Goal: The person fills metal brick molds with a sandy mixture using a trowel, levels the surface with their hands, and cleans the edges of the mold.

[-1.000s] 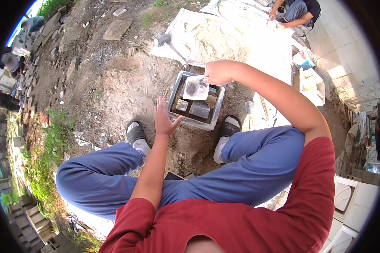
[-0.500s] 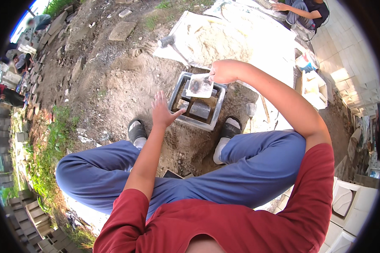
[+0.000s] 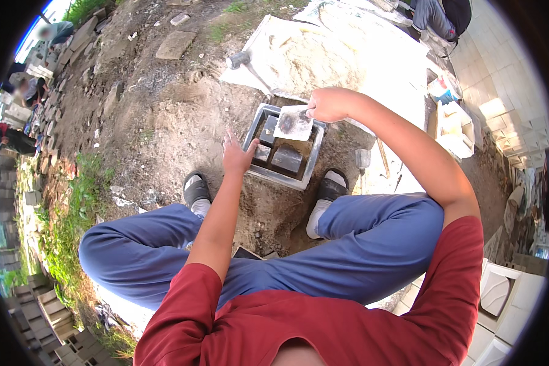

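Observation:
On the ground between my feet stands a grey rectangular frame mould (image 3: 276,179) with several dark blocks (image 3: 287,158) inside, channels running between them. My right hand (image 3: 329,104) pinches the edge of a flat, pale, squarish plate (image 3: 294,124) with a dark smudge on it. The plate hovers over the far part of the mould and covers some of it. At the mould's left side is my left hand (image 3: 238,154), fingers spread, its thumb at or just above the rim; contact is hard to tell. Nothing shows in that hand.
Beyond the mould, a white sheet (image 3: 241,74) carries a heap of pale powder (image 3: 314,58). A mallet (image 3: 238,59) lies at its left edge. Right of my foot is a small grey tool (image 3: 363,158). White containers (image 3: 454,131) stand right; another person (image 3: 433,18) sits far right.
The plate in my right hand has shifted slightly right. My left hand has moved a little up and right, closer against the mould's side. The far-right person has leaned or shifted.

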### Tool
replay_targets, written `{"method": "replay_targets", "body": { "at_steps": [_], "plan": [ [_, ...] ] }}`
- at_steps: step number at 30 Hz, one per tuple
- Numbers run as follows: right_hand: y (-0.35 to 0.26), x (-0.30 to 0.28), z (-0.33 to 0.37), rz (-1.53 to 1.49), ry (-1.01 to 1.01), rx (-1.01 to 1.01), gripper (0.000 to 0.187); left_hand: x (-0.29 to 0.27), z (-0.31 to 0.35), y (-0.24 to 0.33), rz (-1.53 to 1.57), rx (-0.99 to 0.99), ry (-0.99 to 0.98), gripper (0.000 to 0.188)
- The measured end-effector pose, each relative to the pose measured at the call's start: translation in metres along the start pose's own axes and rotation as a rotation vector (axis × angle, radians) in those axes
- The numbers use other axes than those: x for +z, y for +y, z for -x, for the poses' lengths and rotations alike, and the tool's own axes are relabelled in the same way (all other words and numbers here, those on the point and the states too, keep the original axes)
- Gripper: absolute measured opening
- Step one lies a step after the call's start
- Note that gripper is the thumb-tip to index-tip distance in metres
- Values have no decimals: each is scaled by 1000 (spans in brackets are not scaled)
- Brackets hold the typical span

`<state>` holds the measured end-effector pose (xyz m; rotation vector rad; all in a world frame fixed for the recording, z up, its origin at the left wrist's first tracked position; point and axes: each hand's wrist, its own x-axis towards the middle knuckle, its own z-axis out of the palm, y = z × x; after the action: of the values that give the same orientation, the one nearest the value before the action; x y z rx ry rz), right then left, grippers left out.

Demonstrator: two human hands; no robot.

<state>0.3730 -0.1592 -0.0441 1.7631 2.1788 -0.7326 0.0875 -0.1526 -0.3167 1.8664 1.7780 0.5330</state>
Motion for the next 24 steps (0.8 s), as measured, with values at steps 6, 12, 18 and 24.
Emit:
{"method": "replay_targets", "body": {
  "at_steps": [6, 12, 18, 24],
  "plan": [
    [18, 6, 3, -12, 8, 25, 37, 3, 6, -1, -15, 129, -99, 122],
    [10, -2, 3, -10, 23, 13, 38, -7, -2, -7, 125, 85, -136, 96],
    [19, -3, 9, 29, 36, 19, 41, 2, 22, 44, -309, 632, 50, 83],
    [26, -2, 2, -13, 45, 54, 40, 15, 18, 51, -319, 782, -46, 75]
  ]
}}
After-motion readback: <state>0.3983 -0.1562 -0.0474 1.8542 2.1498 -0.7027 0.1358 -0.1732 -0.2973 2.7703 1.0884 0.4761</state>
